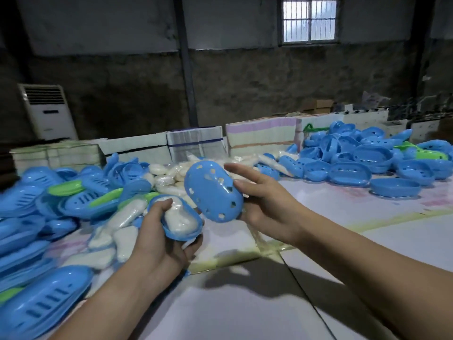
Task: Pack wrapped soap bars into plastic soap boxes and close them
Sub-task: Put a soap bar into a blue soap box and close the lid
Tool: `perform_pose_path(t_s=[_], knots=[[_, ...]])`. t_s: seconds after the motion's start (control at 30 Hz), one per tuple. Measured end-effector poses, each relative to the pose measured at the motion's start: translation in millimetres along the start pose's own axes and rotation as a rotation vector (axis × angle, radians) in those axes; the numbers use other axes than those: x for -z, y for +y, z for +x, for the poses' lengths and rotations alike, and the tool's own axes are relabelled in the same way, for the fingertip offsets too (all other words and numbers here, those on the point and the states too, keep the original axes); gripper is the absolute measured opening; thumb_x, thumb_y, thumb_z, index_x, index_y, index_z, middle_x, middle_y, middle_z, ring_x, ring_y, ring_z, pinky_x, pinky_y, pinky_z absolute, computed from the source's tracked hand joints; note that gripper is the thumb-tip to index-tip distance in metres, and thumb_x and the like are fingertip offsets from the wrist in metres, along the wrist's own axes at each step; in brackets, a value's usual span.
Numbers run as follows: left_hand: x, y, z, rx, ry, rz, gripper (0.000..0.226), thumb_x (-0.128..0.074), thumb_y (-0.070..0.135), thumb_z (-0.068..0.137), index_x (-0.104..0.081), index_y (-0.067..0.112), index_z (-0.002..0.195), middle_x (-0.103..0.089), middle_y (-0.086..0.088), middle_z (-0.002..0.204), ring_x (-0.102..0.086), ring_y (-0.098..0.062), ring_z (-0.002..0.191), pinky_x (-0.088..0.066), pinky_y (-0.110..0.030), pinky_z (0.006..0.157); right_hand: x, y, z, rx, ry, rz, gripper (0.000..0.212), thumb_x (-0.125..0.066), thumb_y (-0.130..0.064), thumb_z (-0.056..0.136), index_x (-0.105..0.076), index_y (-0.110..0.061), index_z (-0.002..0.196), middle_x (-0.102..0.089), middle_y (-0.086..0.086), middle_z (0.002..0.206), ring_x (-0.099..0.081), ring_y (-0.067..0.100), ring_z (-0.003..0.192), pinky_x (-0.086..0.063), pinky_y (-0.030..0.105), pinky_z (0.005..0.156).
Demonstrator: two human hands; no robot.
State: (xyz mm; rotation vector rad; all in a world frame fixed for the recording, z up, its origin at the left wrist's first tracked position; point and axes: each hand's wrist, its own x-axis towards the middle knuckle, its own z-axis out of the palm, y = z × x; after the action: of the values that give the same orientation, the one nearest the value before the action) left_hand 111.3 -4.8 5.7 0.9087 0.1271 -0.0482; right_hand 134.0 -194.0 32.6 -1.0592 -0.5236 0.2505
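My left hand [159, 244] cups a blue soap box half [193, 233] from below, thumb on its rim. A white wrapped soap bar [180, 220] lies inside that half. My right hand [264, 204] grips a second blue box half [212, 190] with round holes, its outer side turned toward me, tilted just above and to the right of the filled half. The two halves are apart. More wrapped soap bars [169, 177] lie in a heap behind my hands.
A pile of blue and green slotted lids [44, 209] covers the table's left side. A heap of blue holed box halves [367, 155] lies at the right. Loose wrapped bars [117, 231] lie beside my left hand. Cardboard stacks [259, 134] line the table's far edge.
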Motion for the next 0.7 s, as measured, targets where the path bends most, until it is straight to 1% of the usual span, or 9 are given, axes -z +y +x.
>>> perform_pose_path(t_s=[0.1, 0.23, 0.33, 0.37, 0.43, 0.47, 0.53, 0.6, 0.7], knots=[[3, 0, 4, -0.010, -0.003, 0.011, 0.018, -0.059, 0.036, 0.090, -0.066, 0.020, 0.093, -0.071, -0.005, 0.081, -0.064, -0.022, 0.068, -0.050, -0.026, 0.051, -17, 20, -1, -0.045, -0.026, 0.009, 0.025, -0.060, -0.012, 0.089, -0.079, -0.026, 0.100, -0.071, 0.007, 0.115, -0.066, 0.025, 0.102, -0.049, 0.051, 0.098], [5, 2, 6, 0.027, 0.030, -0.021, 0.023, -0.060, 0.039, 0.090, -0.069, 0.018, 0.094, -0.074, -0.006, 0.083, -0.068, -0.021, 0.064, -0.053, -0.029, 0.057, -22, 25, -1, 0.046, 0.145, -0.353, 0.025, -0.055, -0.018, 0.099, -0.069, -0.031, 0.114, -0.072, 0.001, 0.106, -0.068, 0.012, 0.091, -0.056, 0.038, 0.086], [3, 2, 6, 0.017, 0.017, -0.027, 0.027, -0.060, 0.038, 0.090, -0.074, 0.016, 0.082, -0.074, -0.007, 0.080, -0.068, -0.020, 0.061, -0.054, -0.029, 0.056, -23, 28, -1, 0.046, 0.202, -0.667, 0.037, -0.071, -0.033, 0.088, -0.058, -0.038, 0.122, -0.067, -0.006, 0.105, -0.067, -0.002, 0.080, -0.054, 0.017, 0.070], [2, 3, 5, -0.002, -0.005, -0.005, 0.032, -0.060, 0.037, 0.090, -0.077, 0.016, 0.074, -0.074, -0.007, 0.079, -0.067, -0.019, 0.059, -0.052, -0.027, 0.053, -26, 29, 0, 0.028, 0.200, -0.772, 0.045, -0.077, -0.038, 0.082, -0.055, -0.039, 0.122, -0.065, -0.009, 0.105, -0.065, -0.004, 0.078, -0.051, 0.014, 0.065], [2, 5, 4, -0.036, -0.018, 0.048, 0.039, -0.059, 0.036, 0.090, -0.079, 0.017, 0.064, -0.074, -0.007, 0.078, -0.067, -0.018, 0.057, -0.050, -0.025, 0.050, -34, 31, 7, -0.032, 0.201, -0.968, 0.055, -0.080, -0.050, 0.071, -0.053, -0.040, 0.118, -0.064, -0.014, 0.102, -0.064, -0.002, 0.080, -0.050, 0.016, 0.066], [2, 7, 2, -0.052, -0.008, 0.066, 0.039, -0.058, 0.036, 0.091, -0.079, 0.017, 0.065, -0.074, -0.007, 0.078, -0.068, -0.019, 0.057, -0.051, -0.026, 0.051, -39, 31, 11, -0.059, 0.200, -1.033, 0.056, -0.078, -0.056, 0.069, -0.054, -0.039, 0.117, -0.063, -0.015, 0.101, -0.064, 0.000, 0.082, -0.052, 0.020, 0.070], [3, 13, 0, -0.088, 0.031, 0.069, 0.032, -0.058, 0.038, 0.092, -0.078, 0.014, 0.084, -0.075, -0.009, 0.083, -0.071, -0.022, 0.067, -0.055, -0.032, 0.062, -47, 34, 18, -0.064, 0.206, -1.062, 0.057, -0.073, -0.063, 0.068, -0.056, -0.037, 0.115, -0.064, -0.012, 0.099, -0.064, 0.001, 0.082, -0.053, 0.024, 0.073], [4, 17, -1, -0.105, 0.078, 0.070, 0.036, -0.058, 0.044, 0.093, -0.071, 0.014, 0.107, -0.076, -0.010, 0.089, -0.071, -0.025, 0.077, -0.057, -0.034, 0.066, -53, 42, 19, -0.019, 0.238, -0.978, 0.052, -0.068, -0.067, 0.071, -0.055, -0.039, 0.114, -0.064, -0.009, 0.097, -0.063, -0.005, 0.072, -0.048, 0.017, 0.061], [5, 19, -2, -0.054, 0.125, 0.060, 0.048, -0.058, 0.055, 0.091, -0.069, 0.013, 0.112, -0.077, -0.013, 0.093, -0.074, -0.030, 0.081, -0.057, -0.035, 0.065, -61, 60, 12, 0.030, 0.242, -0.926, 0.053, -0.052, -0.078, 0.070, -0.045, -0.052, 0.116, -0.065, -0.012, 0.088, -0.061, -0.006, 0.068, -0.044, 0.019, 0.057]])
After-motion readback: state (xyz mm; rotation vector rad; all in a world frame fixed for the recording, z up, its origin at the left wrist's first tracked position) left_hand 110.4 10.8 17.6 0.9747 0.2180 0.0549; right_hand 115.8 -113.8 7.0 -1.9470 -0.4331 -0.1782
